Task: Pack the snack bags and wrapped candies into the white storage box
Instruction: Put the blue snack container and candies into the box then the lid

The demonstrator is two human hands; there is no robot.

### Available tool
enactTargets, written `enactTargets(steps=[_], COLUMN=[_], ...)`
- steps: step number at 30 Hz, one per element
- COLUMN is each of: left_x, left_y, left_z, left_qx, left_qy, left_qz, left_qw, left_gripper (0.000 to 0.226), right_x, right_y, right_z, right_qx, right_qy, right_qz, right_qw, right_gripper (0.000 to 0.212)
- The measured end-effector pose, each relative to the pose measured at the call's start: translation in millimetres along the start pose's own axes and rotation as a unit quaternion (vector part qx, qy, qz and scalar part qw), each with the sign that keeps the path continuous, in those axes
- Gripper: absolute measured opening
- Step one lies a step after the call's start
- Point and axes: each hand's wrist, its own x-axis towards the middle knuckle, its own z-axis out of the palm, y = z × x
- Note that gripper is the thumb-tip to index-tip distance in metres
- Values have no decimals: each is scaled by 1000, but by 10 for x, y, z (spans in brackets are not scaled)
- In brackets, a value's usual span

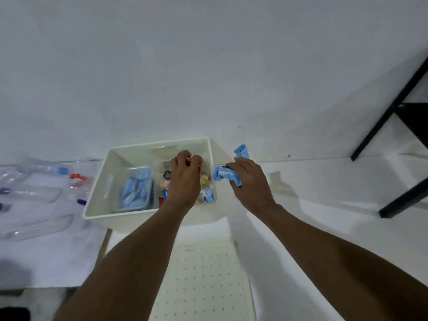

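Head view: the white storage box (120,213) stands on the desk (324,181) at picture centre.

**Hand state**
- The left hand (185,179) is inside the box. Its fingers (183,156) are curled and pinch a red wrapped candy (188,159) over the mixed-candy tray (206,181).
- The right hand (251,181) is just outside the box wall, at 3 o'clock of the box. Its fingers are clenched round a blue snack bag (221,176).

**Risks**
1. The red candy is small and held by the fingertips only. If released high, it may bounce out of the tray onto the box floor.
2. The blue bag is crumpled, with loose ends projecting from the fist. An end may catch on the box rim as it crosses, and the bag may fall onto the desk.
3. Both hands converge on the same side of the box, so the wrists may collide.
4. The mixed-candy tray looks full. Further items may spill over its edge.

**Count**
- Box: one.
- Clear trays inside the box: two. The blue-packet tray (136,188) lies at 9 o'clock of the mixed-candy tray.
- Blue packets in the tray: several. The exact count is lost to blur.
- Blue bags in the right hand: one or two; this cannot be told.
- Red candy held: one.
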Motion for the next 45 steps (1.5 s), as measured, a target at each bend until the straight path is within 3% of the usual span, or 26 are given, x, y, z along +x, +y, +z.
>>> enactTargets(steps=[4,9,13,21,28,34,38,41,45], left_x=[29,-27,-16,-37,-99,-535,-1093,-1631,-2347], left_y=[-738,-1362,-1537,-1656,-1582,-1334,-1232,-1247,-1411], left_z=[-204,-115,-3,30,-232,-470,-496,-414,-232], left_qx=[-9,-40,-57,-66,-78,-75,-20,-3,18], left_qy=[-27,-108,-165,-233,-207,-96,-33,-52,-145], left_qz=[-78,-114,-119,-132,-133,-116,-67,-90,-133], left_qw=[997,987,977,961,966,986,997,995,980], left_gripper=[28,29,31,42,39,31,26,32,40], right_x=[379,493,498,502,450,53,-515,-1074,-1803], right_y=[-624,-844,-823,-888,-1058,-1222,-1255,-1173,-1035], right_z=[543,1163,1417,1459,1241,999,936,978,1031], right_qx=[59,86,55,34,28,8,-28,-44,-106], right_qy=[-33,-141,-202,-228,-206,-114,-54,-83,-154], right_qz=[1,69,107,146,126,102,111,152,207], right_qw=[998,984,972,962,970,988,992,984,960], right_gripper=[37,36,40,45,37,21,25,26,31])
